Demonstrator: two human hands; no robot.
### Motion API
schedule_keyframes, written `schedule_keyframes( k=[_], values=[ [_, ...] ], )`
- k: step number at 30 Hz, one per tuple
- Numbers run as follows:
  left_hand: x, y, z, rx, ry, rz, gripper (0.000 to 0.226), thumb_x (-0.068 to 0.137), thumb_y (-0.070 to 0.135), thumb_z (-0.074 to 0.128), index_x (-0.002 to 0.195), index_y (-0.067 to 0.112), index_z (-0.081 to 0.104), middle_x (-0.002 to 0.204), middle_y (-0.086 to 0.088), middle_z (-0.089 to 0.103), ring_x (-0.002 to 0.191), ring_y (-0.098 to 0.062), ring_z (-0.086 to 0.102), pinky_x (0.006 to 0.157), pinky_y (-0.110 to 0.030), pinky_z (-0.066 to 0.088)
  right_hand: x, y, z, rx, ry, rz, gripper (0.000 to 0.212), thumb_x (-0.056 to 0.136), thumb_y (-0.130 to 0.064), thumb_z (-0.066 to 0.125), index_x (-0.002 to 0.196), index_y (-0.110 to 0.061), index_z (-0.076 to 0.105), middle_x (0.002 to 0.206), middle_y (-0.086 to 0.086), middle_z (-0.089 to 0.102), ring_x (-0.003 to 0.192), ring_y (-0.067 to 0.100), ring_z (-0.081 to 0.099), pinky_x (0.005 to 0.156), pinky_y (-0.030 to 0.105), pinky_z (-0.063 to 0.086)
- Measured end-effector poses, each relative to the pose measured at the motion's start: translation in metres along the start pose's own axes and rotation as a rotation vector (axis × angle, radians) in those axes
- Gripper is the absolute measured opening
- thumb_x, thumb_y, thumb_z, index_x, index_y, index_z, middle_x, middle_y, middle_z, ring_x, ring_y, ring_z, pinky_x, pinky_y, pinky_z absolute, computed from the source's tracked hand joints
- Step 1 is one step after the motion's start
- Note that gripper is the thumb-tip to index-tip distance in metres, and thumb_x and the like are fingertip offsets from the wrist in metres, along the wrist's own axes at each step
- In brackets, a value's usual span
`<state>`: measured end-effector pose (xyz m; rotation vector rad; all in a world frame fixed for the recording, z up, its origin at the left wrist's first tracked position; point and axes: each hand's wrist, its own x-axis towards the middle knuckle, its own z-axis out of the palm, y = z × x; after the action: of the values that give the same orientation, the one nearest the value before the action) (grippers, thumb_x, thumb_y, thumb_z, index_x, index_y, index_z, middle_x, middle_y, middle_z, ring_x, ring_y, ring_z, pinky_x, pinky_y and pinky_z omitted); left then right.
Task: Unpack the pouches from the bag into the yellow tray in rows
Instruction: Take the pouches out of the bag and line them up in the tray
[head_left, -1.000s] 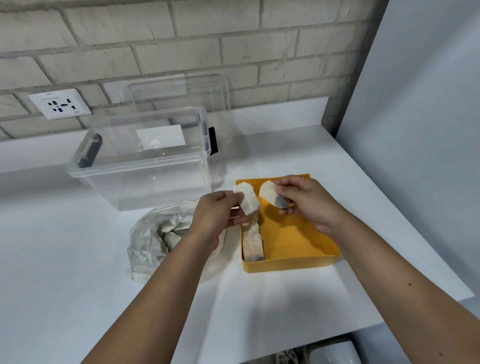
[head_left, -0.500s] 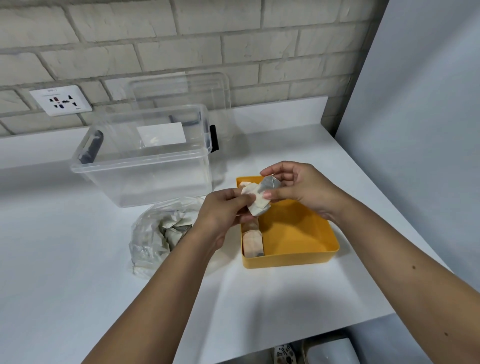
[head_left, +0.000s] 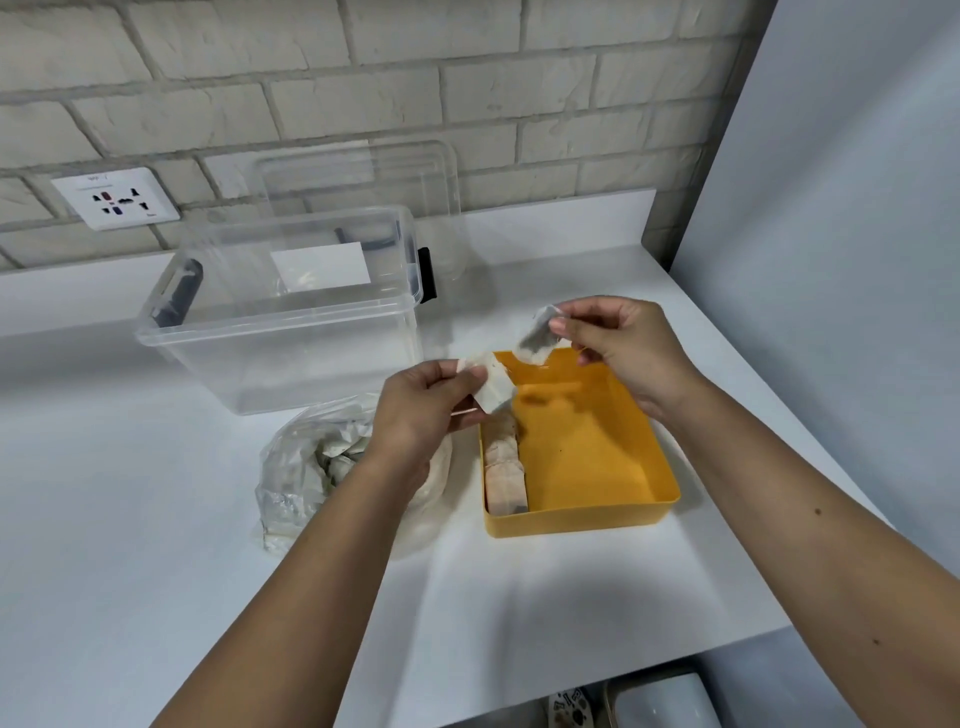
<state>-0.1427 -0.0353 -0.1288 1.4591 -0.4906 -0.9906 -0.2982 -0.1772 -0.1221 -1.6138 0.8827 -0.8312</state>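
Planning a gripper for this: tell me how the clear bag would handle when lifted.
Probably floppy: the clear bag lies crumpled and slumped on the counter. Likely light, since it holds only small pouches.

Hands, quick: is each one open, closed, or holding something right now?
Left hand: pinches a small white paper pouch over the yellow plastic tray's far left corner.
Right hand: pinches a second small greyish paper pouch, held higher.
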Motion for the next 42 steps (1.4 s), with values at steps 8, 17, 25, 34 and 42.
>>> schedule_keyframes(
  k=[8,17,25,34,42],
  values=[
    [0.008,0.004,-0.015,0.062,0.057,0.031,0.014,0.09,0.009,0.07,0.1,-0.001,0.071,0.073,-0.001,0.074,0.064,-0.009,0.071,0.059,-0.019,0.056,0.022,0.036,0.011,-0.581,-0.159,-0.062,0.016,0.079,-0.017,0.079,0.094,-0.014,0.078,0.089,-0.003,0.073,0.076,0.003,0.063,0.072,0.016,0.051],
    [0.01,-0.002,-0.012,0.079,0.038,0.012,0.007,0.09,0.01,0.07,0.094,0.004,0.072,0.077,-0.004,0.076,0.068,-0.012,0.073,0.059,-0.019,0.056,0.04,0.057,0.031,-0.751,-0.079,-0.12,0.009,0.081,-0.018,0.076,0.09,-0.017,0.076,0.091,0.0,0.074,0.085,0.013,0.067,0.078,0.032,0.056],
    [0.013,-0.009,-0.013,0.128,0.045,0.015,0.01,0.09,0.013,0.07,0.096,0.005,0.074,0.087,-0.011,0.076,0.078,-0.019,0.074,0.064,-0.023,0.058,0.035,0.062,0.04,-0.929,0.016,-0.221,0.011,0.09,-0.022,0.068,0.099,-0.017,0.071,0.094,0.002,0.073,0.086,0.018,0.066,0.074,0.036,0.058],
    [0.02,-0.01,-0.011,0.215,0.028,0.043,0.016,0.094,0.015,0.067,0.104,0.005,0.073,0.101,-0.013,0.075,0.09,-0.023,0.074,0.069,-0.023,0.059,0.013,0.032,0.031,-0.391,0.061,-0.129,0.018,0.084,-0.033,0.074,0.092,-0.017,0.073,0.074,-0.004,0.068,0.061,0.009,0.059,0.063,0.028,0.054],
    [0.026,0.0,0.009,0.304,-0.053,0.124,0.006,0.092,0.014,0.069,0.092,0.011,0.075,0.089,-0.01,0.073,0.075,-0.015,0.071,0.065,-0.022,0.059,0.008,0.015,0.016,-0.22,-0.184,0.055,0.009,0.083,-0.013,0.075,0.091,-0.009,0.072,0.074,0.005,0.07,0.057,0.009,0.064,0.06,0.025,0.057]
  ],
)
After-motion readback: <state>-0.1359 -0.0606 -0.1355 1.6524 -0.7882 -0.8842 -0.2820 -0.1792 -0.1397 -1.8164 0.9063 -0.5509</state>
